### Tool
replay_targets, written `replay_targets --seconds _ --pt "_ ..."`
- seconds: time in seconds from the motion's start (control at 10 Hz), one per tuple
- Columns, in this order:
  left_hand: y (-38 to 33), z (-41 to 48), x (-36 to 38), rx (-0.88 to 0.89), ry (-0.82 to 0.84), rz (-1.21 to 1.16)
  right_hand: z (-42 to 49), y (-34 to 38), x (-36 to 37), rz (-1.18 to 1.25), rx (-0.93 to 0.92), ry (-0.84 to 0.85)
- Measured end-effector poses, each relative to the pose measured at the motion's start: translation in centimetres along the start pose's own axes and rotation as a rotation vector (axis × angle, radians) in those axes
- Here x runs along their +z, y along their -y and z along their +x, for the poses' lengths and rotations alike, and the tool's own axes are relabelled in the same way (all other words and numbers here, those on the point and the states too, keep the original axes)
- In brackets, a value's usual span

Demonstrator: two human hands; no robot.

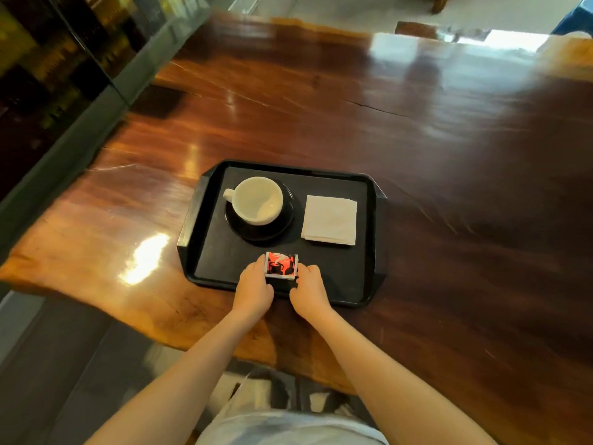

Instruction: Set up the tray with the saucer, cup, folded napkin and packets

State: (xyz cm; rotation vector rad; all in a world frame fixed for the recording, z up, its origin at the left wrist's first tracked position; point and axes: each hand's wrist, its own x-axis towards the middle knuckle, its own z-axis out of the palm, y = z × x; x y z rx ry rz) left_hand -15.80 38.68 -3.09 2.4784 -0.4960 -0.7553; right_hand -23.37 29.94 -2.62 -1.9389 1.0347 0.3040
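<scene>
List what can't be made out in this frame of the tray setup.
Head view only:
- How many packets are stacked: only the top one shows.
- Packet text: too small.
- Fingertips of left hand and right hand: hidden by the packets and knuckles.
- Saucer centre: covered by the cup.
- Napkin layers: too fine to count.

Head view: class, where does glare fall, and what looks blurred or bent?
Head view: bright glare patches on the wooden table left of the tray and at its far edge; table edges bow from wide-angle distortion; the clothing at the bottom is blurred.
</scene>
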Motion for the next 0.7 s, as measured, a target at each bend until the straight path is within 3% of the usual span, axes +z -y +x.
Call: replay_targets --seconds 0.2,0.5,0.7 --pt "-0.2 -0.3 0.1 -0.001 0.001 0.059 -0.4 -0.3 0.1 -0.015 -0.015 0.030" --pt "0.5 -0.3 -0.9 0.053 0.075 0.008 -0.8 -0.2 -0.7 0.159 0.113 -0.038" --pt "0.9 0.4 -3.2 0.072 0.138 0.110 -1.3 0.0 -2.9 0.085 0.159 -0.010"
